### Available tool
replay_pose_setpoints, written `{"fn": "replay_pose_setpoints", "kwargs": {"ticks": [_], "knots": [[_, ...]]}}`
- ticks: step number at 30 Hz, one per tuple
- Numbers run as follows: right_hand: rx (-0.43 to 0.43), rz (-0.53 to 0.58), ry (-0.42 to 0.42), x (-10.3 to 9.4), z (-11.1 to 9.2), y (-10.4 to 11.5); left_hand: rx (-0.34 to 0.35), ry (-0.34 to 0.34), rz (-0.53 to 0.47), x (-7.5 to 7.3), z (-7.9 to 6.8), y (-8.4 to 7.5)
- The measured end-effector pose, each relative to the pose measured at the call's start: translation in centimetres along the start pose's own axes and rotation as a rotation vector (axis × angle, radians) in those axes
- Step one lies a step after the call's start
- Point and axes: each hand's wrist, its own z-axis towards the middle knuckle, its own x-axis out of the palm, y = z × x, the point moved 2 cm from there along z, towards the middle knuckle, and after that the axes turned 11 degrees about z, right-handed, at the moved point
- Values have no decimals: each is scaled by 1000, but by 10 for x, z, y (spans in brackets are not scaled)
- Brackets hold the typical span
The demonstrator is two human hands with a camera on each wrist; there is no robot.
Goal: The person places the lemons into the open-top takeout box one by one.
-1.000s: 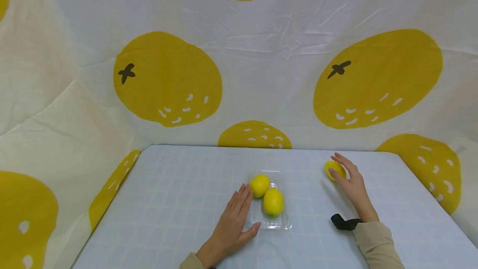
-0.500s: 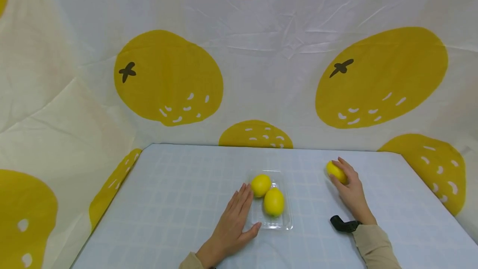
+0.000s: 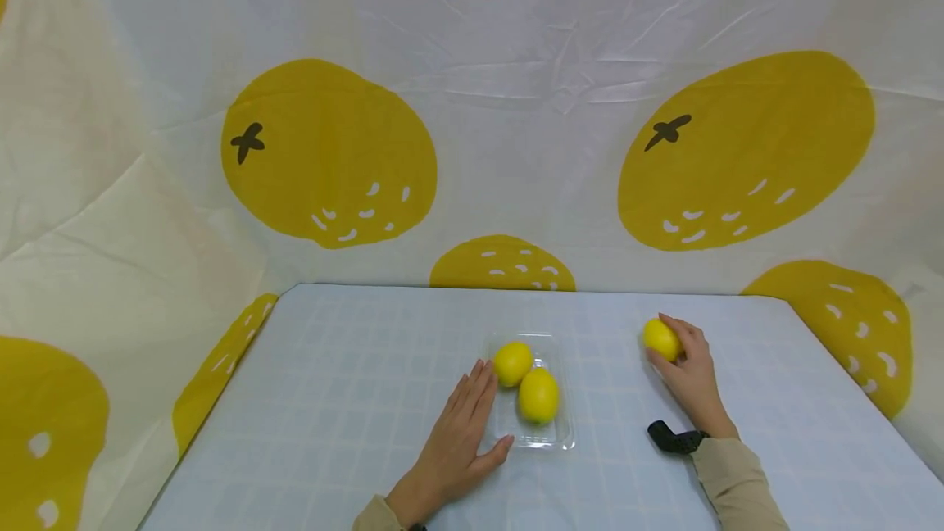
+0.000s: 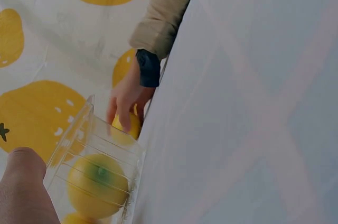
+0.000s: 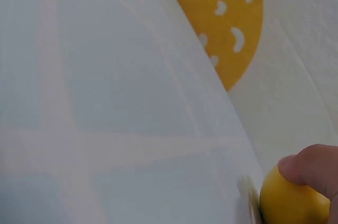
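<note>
At the back right of the table, my right hand [image 3: 695, 375] grips a yellow lemon [image 3: 661, 339] between thumb and fingers. The right wrist view shows the thumb pressed against the side of this lemon [image 5: 290, 200]. My left hand [image 3: 453, 437] lies with straight fingers along the left side of a clear plastic container [image 3: 538, 439], thumb spread by its near edge. Two lemons sit inside, one farther back [image 3: 512, 363] and one nearer [image 3: 538, 397]. Through the container wall in the left wrist view, a lemon [image 4: 97, 184] shows its greenish end.
A pale blue checked cloth [image 3: 354, 400] covers the table. Behind it hangs a white sheet [image 3: 516, 146] printed with large yellow fruit, which also runs along the left side. A black wrist device [image 3: 674, 438] sticks out from the right wrist.
My right thumb and fingers, spread around the lemon a second ago, have come in against it, and the hand has moved slightly downward in view. The left hand and container stay in place.
</note>
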Motion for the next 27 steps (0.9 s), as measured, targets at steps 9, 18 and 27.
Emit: {"fn": "replay_pose_setpoints", "kwargs": {"ticks": [9,18,27], "knots": [[-7,0,61,-1,-2,0,-3,4,-4,0,0,0],[-22,-10,-21,0,-2,1,-6,7,-6,-2,1,-1],[24,-30,-6,0,-4,6,-3,-4,-2,-1,1,0]]}}
